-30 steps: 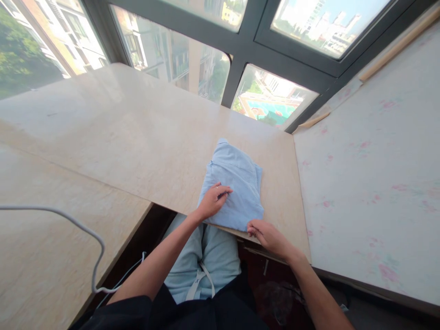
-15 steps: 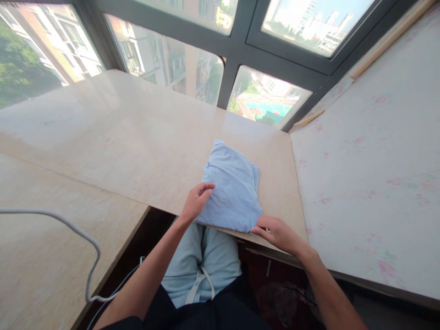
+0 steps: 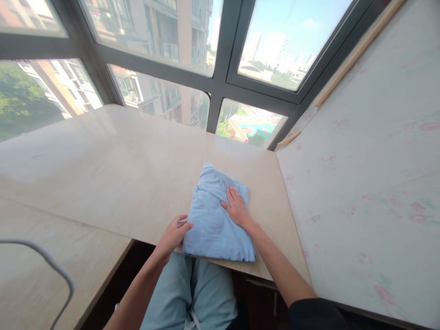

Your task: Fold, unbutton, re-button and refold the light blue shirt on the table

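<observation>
The folded light-blue garment looks soft and light, best taken by its edges; left hand pinches its left edge, right hand lies open on top

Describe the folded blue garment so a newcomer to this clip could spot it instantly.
Below the dark-framed window lies a pale wooden tabletop. Near its front edge, left of the pink-flecked white board, sits the folded light-blue garment, right hand flat on top, left hand at its left edge. It is the only cloth on the tabletop.
</observation>
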A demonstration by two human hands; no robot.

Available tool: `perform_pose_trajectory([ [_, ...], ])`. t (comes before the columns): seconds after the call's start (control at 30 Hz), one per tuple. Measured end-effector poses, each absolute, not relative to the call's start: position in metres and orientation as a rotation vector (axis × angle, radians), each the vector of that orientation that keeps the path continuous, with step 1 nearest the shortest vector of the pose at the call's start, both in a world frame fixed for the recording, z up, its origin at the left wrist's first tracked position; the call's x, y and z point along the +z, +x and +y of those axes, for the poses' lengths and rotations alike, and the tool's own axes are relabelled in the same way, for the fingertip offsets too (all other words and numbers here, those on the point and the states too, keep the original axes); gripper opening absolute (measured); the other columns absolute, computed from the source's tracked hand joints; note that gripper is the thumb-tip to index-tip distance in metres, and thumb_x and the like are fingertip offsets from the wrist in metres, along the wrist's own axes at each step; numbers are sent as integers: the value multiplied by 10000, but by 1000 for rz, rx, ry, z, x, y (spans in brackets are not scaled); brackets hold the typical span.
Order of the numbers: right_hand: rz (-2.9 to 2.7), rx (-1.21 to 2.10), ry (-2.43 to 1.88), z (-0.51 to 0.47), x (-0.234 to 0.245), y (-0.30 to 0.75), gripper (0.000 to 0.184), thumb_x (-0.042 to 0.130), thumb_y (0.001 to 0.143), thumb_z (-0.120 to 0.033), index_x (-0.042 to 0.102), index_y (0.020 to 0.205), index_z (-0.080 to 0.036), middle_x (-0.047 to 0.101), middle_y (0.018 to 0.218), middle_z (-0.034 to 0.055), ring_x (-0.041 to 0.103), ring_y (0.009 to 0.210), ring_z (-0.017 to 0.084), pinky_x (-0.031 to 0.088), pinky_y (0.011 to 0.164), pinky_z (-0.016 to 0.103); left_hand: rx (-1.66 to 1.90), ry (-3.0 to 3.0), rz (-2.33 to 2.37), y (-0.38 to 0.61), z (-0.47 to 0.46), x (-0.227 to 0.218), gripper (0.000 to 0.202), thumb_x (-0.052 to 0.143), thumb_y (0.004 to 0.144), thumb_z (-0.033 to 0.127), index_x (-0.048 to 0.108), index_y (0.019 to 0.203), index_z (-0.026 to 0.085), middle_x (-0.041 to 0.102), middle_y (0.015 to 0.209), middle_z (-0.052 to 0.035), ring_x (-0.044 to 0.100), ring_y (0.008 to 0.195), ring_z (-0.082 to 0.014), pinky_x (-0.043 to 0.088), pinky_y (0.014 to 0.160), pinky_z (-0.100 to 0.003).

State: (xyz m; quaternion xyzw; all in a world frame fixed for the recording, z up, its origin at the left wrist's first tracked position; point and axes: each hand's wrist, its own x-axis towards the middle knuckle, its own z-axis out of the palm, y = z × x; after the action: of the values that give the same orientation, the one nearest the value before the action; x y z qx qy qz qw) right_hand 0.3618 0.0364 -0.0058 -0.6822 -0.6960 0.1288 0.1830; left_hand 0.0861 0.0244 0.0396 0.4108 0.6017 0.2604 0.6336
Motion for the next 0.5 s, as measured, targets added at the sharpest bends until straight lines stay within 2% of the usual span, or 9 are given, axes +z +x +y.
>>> perform_pose_trajectory([
  [0.07,-1962,390,-1902,36,-13,363,765,247,980,-641,302,1538,-121,224,1610,180,153,1504,301,176,1206,524,538,942,1340,85,28,42,481,727,684,402,618,1086,162,741,1006,-121,708,928,-272,558,721,-340],
  [0.23,-1902,456,-1803,35,-22,373,785,188,959,-685,350,1527,-168,251,1612,122,176,1502,261,185,1224,458,518,941,1236,88,30,34,523,795,568,456,610,981,194,755,877,-103,715,916,-310,563,789,-396],
  [0.33,-1774,493,-1806,45,-23,382,802,167,957,-690,397,1498,-145,336,1574,147,271,1473,274,260,1201,465,468,943,1178,88,31,28,645,808,532,509,574,1040,188,753,942,-126,713,930,-331,569,796,-422],
  [0.43,-1629,439,-1879,64,-16,389,775,301,954,-675,417,1469,-108,435,1504,204,392,1410,311,326,1156,508,458,965,1162,87,32,24,715,818,520,517,541,1086,180,725,1076,-166,684,1037,-346,573,809,-417],
  [0.5,-1595,371,-1907,80,-6,389,722,404,951,-616,433,1448,-94,467,1471,224,422,1385,318,335,1144,514,465,982,1165,88,33,22,733,823,524,509,532,1106,172,708,1121,-181,668,1079,-347,572,827,-411],
])
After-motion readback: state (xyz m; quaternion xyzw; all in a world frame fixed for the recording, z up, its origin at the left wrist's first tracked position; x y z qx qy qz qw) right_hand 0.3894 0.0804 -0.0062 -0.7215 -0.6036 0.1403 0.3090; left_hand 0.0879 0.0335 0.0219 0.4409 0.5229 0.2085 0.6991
